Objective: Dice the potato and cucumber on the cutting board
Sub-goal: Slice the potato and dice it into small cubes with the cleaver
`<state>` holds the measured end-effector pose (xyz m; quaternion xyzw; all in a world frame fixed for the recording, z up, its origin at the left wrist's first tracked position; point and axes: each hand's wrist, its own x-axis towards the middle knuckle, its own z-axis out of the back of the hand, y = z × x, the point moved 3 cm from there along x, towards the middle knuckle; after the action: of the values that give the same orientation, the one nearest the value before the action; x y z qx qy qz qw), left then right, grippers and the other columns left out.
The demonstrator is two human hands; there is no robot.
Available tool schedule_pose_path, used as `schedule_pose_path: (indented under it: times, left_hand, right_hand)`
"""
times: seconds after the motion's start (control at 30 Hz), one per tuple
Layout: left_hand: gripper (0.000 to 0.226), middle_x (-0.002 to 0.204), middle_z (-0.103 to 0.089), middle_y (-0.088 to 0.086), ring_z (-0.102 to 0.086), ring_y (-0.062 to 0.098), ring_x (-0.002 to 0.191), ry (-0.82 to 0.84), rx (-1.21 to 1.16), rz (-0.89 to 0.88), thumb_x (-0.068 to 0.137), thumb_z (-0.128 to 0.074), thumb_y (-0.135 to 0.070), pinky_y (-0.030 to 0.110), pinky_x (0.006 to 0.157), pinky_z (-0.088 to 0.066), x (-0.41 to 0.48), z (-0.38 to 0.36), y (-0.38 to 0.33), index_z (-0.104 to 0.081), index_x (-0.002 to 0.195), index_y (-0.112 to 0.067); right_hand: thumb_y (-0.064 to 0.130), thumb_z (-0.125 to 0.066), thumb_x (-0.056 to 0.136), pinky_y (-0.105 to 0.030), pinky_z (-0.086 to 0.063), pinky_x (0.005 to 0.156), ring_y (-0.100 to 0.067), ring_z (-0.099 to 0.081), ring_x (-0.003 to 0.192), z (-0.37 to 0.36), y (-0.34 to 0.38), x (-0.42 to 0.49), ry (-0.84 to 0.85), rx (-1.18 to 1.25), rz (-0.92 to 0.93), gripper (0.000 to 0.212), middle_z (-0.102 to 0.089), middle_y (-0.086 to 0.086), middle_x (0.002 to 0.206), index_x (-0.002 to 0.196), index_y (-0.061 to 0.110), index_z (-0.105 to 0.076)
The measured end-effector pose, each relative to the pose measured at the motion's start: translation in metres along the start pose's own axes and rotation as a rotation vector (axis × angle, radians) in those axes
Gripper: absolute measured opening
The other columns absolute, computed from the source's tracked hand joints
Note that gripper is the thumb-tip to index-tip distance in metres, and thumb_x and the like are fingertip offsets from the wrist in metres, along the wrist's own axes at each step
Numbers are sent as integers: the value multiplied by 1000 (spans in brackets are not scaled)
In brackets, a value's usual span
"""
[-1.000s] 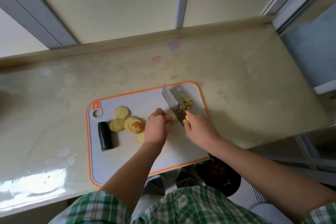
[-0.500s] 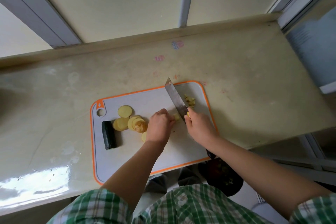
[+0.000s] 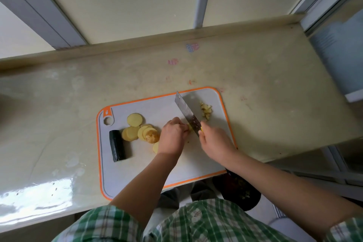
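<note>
Looking down from the head camera: a grey cutting board (image 3: 137, 173) with an orange rim lies on a pale, glossy counter (image 3: 59, 104), its near edge reaching the counter's front edge. The right hand (image 3: 215, 141) has its fingers wrapped round the yellow handle of a knife (image 3: 186, 113); the broad blade runs away from the hand toward the board's far edge, tilted to the left. The left hand (image 3: 172, 136) sits just left of the blade, knuckles up and fingers curled down onto a small potato piece (image 3: 190, 126), which shows as a yellow sliver between fingertips and blade. Whether the cutting edge touches the board cannot be told. Right of the blade, near the board's far right corner, lies a small heap of diced potato (image 3: 206, 111). Left of the left hand, round potato slices (image 3: 134, 120) lie overlapping in a loose cluster, one of them partly hidden beneath the wrist. A short, dark length of cucumber (image 3: 117, 146) lies uncut near the board's left rim, just beside the slices. A green checked shirt (image 3: 196, 222) fills the bottom of the frame.
</note>
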<state>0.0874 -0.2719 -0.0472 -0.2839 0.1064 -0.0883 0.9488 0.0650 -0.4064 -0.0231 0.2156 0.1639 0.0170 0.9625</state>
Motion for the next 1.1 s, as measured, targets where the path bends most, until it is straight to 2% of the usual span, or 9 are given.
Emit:
schedule_pose_path:
  times: [0.1, 0.23, 0.33, 0.4, 0.47, 0.57, 0.7, 0.97, 1.1]
  left_hand:
    - [9, 85, -63, 10, -61, 28, 78, 3, -4, 3, 81, -69, -12, 35, 71, -49, 0, 0, 0, -77, 82, -9]
    - [10, 87, -63, 10, -62, 30, 79, 18, 9, -12, 82, -68, -14, 34, 71, -47, 2, 1, 0, -76, 80, -8]
    - [13, 94, -65, 11, -63, 31, 75, -19, 15, -42, 78, -75, -18, 36, 68, -52, -1, 6, 0, -74, 83, -7]
    - [20, 100, -64, 11, -63, 32, 75, -31, 36, -56, 76, -77, -22, 36, 68, -53, -4, 7, 1, -73, 91, -10]
    - [17, 95, -63, 10, -62, 31, 75, -27, 47, -50, 79, -75, -25, 35, 67, -50, -5, 6, 3, -73, 87, -11]
    - [13, 90, -63, 10, -62, 30, 74, -12, 70, -25, 82, -70, -20, 35, 66, -48, -4, 4, 2, -73, 78, -8]
    - [10, 92, -64, 11, -63, 32, 75, -10, 21, -7, 81, -68, -12, 39, 70, -51, -3, 3, 0, -76, 82, -6]
    - [8, 90, -64, 11, -63, 32, 73, -10, -18, 0, 78, -69, -7, 40, 69, -52, -2, 1, 3, -76, 81, -6]
    - [10, 93, -62, 10, -62, 30, 75, 13, 14, -18, 82, -67, -13, 38, 70, -49, -2, 3, 2, -75, 82, -7]
  right_hand:
    - [22, -40, 99, -36, -36, 59, -40, -61, 79, -8, -1, -1, -42, 3, 2, 19, -64, -19, 82, 106, 9, -51]
    - [24, -41, 99, -38, -38, 60, -41, -61, 77, -7, -3, 1, -57, 28, -10, 23, -64, -20, 81, 109, 7, -52]
    - [24, -41, 100, -39, -36, 60, -41, -61, 80, 2, -3, 4, -54, 30, -9, 25, -64, -22, 84, 114, 7, -52]
    - [23, -42, 99, -37, -30, 59, -41, -60, 83, 9, 0, 4, -44, 18, 4, 24, -64, -23, 86, 112, 6, -53]
    - [22, -43, 99, -35, -27, 59, -42, -59, 85, 15, 3, 3, -21, 11, 7, 21, -63, -23, 88, 109, 6, -52]
    - [21, -42, 98, -35, -30, 61, -41, -60, 86, 14, 5, -1, 18, -15, 18, 17, -64, -21, 90, 106, 9, -51]
    - [21, -41, 98, -36, -38, 63, -40, -60, 84, 7, 3, -5, 31, 9, 3, 16, -64, -19, 88, 105, 10, -51]
    - [23, -39, 99, -38, -37, 62, -40, -60, 82, -10, 0, -6, -4, 37, -19, 20, -63, -20, 85, 105, 7, -51]
    - [24, -40, 100, -34, -32, 59, -39, -60, 79, -8, 2, -1, -43, 48, -9, 23, -64, -19, 82, 109, 7, -52]
